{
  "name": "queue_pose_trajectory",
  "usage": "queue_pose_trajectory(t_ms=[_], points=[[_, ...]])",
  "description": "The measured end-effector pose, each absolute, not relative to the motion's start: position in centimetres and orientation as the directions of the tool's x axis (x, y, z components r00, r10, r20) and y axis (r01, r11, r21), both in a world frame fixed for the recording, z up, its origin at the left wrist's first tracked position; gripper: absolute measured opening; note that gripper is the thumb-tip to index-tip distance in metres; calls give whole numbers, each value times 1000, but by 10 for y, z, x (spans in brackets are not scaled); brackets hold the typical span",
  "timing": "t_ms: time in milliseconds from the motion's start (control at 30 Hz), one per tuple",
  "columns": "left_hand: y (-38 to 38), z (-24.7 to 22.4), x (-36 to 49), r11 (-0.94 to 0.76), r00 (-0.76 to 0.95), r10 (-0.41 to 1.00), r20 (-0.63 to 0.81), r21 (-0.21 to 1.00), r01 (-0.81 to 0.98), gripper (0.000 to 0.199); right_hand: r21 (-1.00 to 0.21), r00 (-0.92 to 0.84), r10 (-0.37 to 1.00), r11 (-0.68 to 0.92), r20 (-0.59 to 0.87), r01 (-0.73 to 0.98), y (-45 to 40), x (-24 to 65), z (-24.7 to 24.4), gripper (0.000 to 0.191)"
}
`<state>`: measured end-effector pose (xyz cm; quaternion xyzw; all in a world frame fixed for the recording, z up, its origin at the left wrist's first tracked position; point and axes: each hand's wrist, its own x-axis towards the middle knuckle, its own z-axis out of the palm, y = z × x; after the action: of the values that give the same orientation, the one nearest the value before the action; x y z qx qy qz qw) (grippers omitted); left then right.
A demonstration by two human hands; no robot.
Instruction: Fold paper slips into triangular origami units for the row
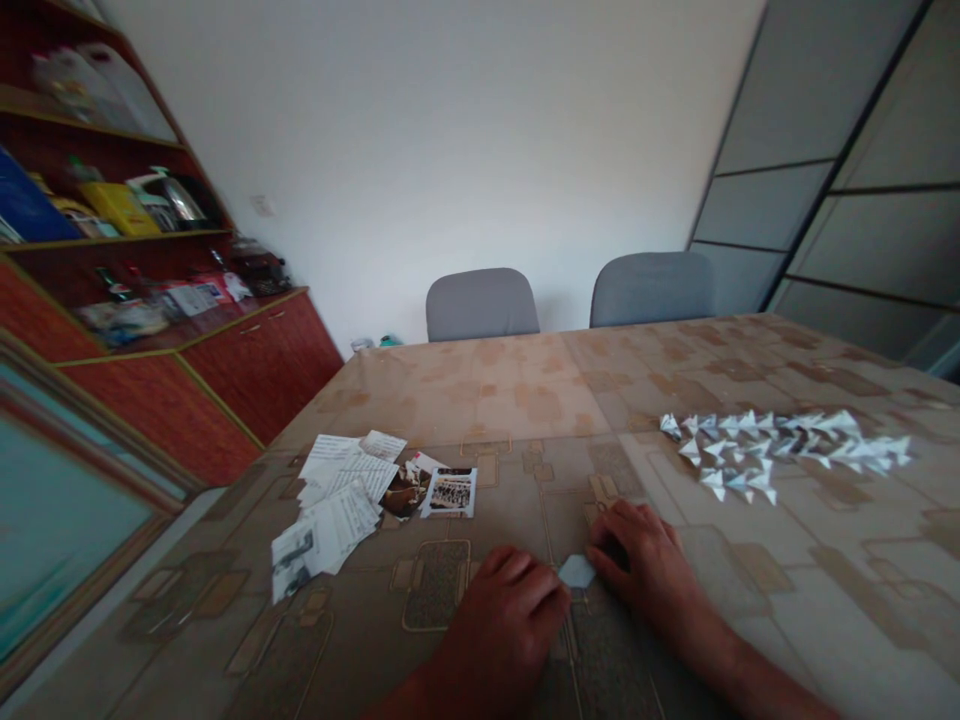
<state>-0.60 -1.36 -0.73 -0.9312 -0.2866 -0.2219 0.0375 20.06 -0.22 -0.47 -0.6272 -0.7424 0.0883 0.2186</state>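
Left hand (514, 607): curled, grip unclear
Right hand (639, 558): bent, grip unclear
Pale angular paper (577, 572): one, between hands
Grey rounded chairs (482, 304): two

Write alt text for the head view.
A left hand and right hand flank a small pale paper piece on a patterned tablecloth. Printed paper slips lie to the left, pointed folded-paper pieces to the right; two gray chairs stand beyond.

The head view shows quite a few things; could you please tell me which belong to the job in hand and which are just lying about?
Likely in the job:
small paper piece between left hand and right hand
loose papers on the left
folded paper pieces on the right

Likely just around:
grey chairs
kettle
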Motion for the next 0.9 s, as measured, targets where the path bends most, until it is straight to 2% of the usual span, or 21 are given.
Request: queue_pose_trajectory(t_ms=[200, 300, 567, 767, 900], points=[[-12, -8, -7, -803, 711, 552, 435, 46, 595, 9, -444, -221, 948, 303, 228, 843, -1, 200, -2, 16], [-12, -8, -7, -802, 722, 563, 402, 53, 595, 6, -470, -282, 931, 362, 233, 805, -1, 192, -2, 12], [-11, -4, -10, -796, 722, 557, 410, 16, 605, 12, -509, -216, 952, 299, 217, 807, -5, 184, -3, 10], [-11, -2, -11, -786, 721, 568, 397, 4, 618, 11, -459, -163, 952, 270, 260, 846, -4, 181, -3, 11], [-9, 0, -10, -768, 711, 596, 374, 4, 641, 9, -432, -211, 948, 297, 237, 851, -2, 186, 1, 11]])
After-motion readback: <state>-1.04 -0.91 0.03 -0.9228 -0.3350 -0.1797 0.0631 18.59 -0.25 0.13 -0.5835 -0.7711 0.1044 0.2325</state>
